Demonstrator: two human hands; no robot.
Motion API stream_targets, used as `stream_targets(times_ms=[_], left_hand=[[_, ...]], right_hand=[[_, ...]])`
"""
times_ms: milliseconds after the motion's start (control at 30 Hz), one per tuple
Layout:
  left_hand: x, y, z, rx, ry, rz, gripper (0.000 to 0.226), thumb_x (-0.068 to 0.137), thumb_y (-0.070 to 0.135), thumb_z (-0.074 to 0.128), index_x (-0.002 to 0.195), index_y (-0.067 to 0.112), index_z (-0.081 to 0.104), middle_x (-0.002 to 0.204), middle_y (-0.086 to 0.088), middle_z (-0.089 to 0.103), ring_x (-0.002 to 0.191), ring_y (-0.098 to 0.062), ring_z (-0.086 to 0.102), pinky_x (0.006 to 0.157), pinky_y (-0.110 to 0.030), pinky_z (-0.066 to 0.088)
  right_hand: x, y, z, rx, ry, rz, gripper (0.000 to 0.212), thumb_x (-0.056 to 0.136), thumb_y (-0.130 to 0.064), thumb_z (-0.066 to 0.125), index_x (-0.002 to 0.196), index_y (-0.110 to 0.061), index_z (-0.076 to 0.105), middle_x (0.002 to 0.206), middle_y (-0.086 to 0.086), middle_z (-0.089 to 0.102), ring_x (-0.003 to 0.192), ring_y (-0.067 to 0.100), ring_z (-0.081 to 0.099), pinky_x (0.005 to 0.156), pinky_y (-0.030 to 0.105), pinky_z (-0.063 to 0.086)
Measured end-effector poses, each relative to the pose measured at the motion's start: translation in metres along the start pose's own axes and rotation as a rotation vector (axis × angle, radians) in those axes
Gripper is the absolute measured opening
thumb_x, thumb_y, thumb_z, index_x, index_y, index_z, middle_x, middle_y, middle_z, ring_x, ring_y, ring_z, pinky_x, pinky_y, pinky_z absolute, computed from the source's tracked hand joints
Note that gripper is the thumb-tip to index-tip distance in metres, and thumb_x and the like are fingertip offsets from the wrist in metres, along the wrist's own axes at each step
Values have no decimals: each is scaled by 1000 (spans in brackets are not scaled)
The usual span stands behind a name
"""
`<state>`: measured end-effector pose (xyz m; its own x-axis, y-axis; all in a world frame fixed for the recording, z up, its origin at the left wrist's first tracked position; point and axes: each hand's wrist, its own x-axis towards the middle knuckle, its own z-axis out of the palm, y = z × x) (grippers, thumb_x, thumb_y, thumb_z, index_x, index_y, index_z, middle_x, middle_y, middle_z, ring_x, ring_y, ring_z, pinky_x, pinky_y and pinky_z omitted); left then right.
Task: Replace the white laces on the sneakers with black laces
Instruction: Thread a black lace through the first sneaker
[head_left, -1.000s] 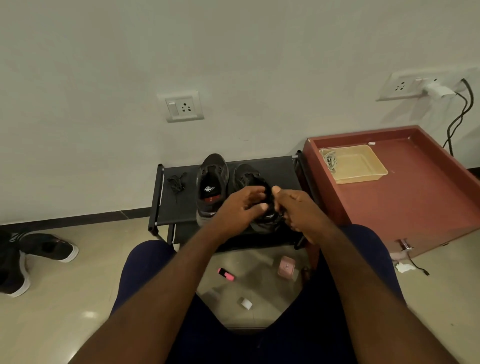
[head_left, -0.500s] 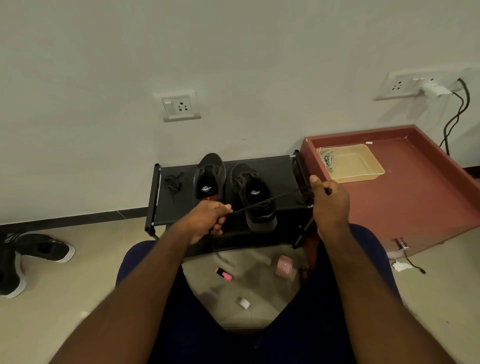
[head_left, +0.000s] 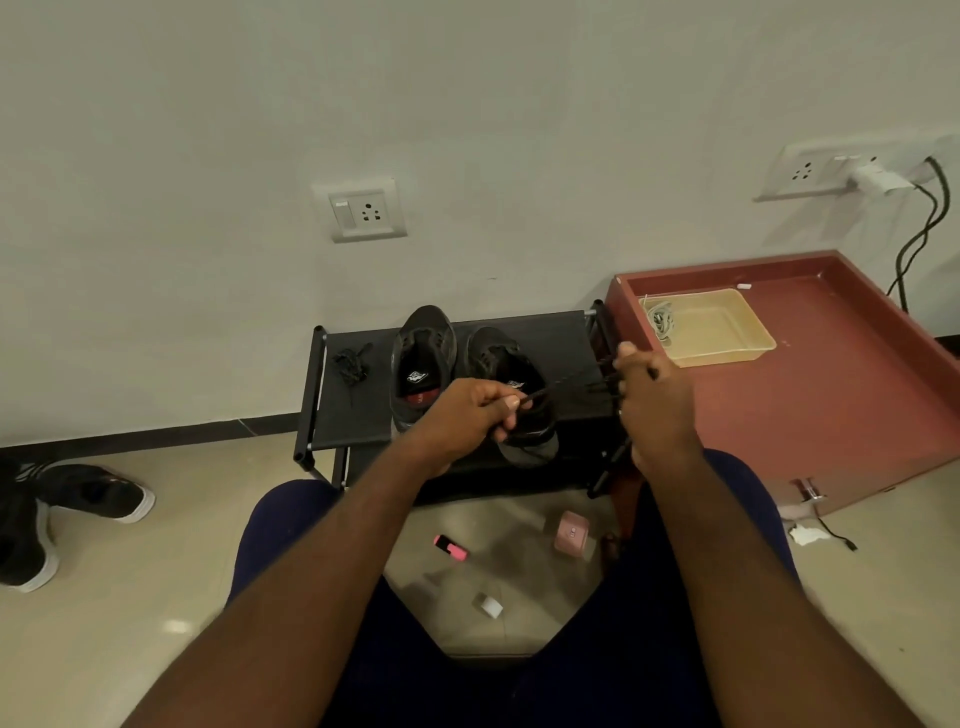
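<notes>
The left hand (head_left: 467, 415) has its fingers curled and pinches one end of a black lace (head_left: 571, 376) between thumb and fingertips, just above the near end of the right-hand sneaker (head_left: 506, 364). The right hand (head_left: 654, 400) is closed round the other end of the same lace, over the right edge of the shoe rack (head_left: 353, 415). The lace runs taut between the two hands, rising slightly toward the right hand. How it is threaded through the sneaker is hidden by the fingers.

Both dark sneakers stand side by side in the middle of the rack's top shelf, toes to the wall; the left-hand sneaker (head_left: 423, 358) shows its insole. Near the shelf's left edge lies a bundled black lace (head_left: 352, 361).

Just right of the rack sits a red-brown tray (head_left: 857, 395), and in its far left corner a beige plastic tray (head_left: 727, 332) holds a tangle of white laces (head_left: 661, 319).

On the floor between the person's knees lie a pink highlighter (head_left: 451, 547), a small pink box (head_left: 571, 535) and a small white block (head_left: 488, 605). Far left on the floor is a pair of black shoes with white soles (head_left: 98, 491)
</notes>
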<state>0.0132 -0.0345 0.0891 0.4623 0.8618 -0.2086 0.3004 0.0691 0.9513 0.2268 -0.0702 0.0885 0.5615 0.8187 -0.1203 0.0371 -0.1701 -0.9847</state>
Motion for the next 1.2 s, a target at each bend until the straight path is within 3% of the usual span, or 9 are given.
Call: stream_targets(times_ms=[133, 267, 500, 667, 733, 900, 1033, 1133, 1200], left_hand=[[-6, -33, -26, 132, -9, -154, 18, 101, 14, 53, 97, 12, 70, 70, 1, 60, 57, -8, 50, 68, -28, 45], [-17, -52, -43, 232, 28, -300, 23, 104, 18, 48, 103, 4, 67, 75, -2, 59, 60, -10, 49, 60, -21, 46], [-2, -1, -18, 230, -12, -49, 21, 102, 25, 51, 96, 13, 67, 68, 4, 60, 52, -5, 45, 53, -20, 38], [13, 20, -13, 323, -15, 59, 20, 101, 21, 54, 92, 12, 69, 66, 4, 61, 54, -2, 51, 60, -18, 43], [16, 17, -16, 356, 6, 31, 20, 101, 23, 55, 95, 11, 70, 68, 2, 63, 59, -7, 53, 63, -25, 46], [13, 0, -26, 206, 61, -78, 21, 102, 23, 52, 98, 12, 70, 69, 2, 60, 48, 1, 46, 49, -12, 40], [20, -8, -24, 47, 117, -122, 20, 102, 18, 53, 100, 5, 68, 68, -1, 60, 50, -6, 50, 47, -17, 42], [37, -1, -20, -13, 139, -113, 17, 103, 9, 48, 104, 3, 64, 77, -8, 65, 57, -9, 61, 54, -19, 51], [52, 5, -15, -3, 126, -112, 17, 103, 5, 44, 107, 5, 61, 81, -10, 67, 62, -12, 64, 58, -21, 54]], right_hand=[[19, 9, -23, 406, 289, 242, 27, 104, -34, 52, 83, -18, 55, 63, -5, 43, 42, 6, 34, 37, 21, 27], [25, 8, -24, 468, 389, 297, 28, 105, -29, 46, 79, -19, 47, 62, -4, 39, 41, 6, 30, 37, 21, 22], [-9, -6, 21, -293, -380, -31, 9, 97, -19, 59, 89, -18, 55, 77, 0, 55, 57, 8, 47, 47, 21, 37], [-25, -5, 31, -256, -837, 93, 15, 105, -21, 53, 108, -14, 66, 63, -3, 50, 44, 4, 38, 41, 18, 32], [-20, -5, 28, -151, -773, 138, 20, 106, -21, 50, 94, -12, 64, 62, 0, 46, 43, 6, 34, 39, 18, 28], [18, -16, 14, 28, -146, 79, 21, 101, -18, 44, 81, -18, 51, 64, -4, 43, 51, 8, 34, 42, 23, 27], [54, -18, 18, -60, 14, -73, 18, 85, -27, 44, 67, -23, 41, 65, -1, 42, 57, 13, 37, 49, 31, 29], [77, -14, 31, -280, -83, -70, 16, 94, -27, 50, 105, -21, 60, 92, 3, 63, 82, 23, 63, 67, 35, 51], [90, -6, 32, -559, -193, -34, 43, 98, -22, 55, 141, -20, 48, 127, 10, 61, 114, 28, 61, 96, 39, 51]])
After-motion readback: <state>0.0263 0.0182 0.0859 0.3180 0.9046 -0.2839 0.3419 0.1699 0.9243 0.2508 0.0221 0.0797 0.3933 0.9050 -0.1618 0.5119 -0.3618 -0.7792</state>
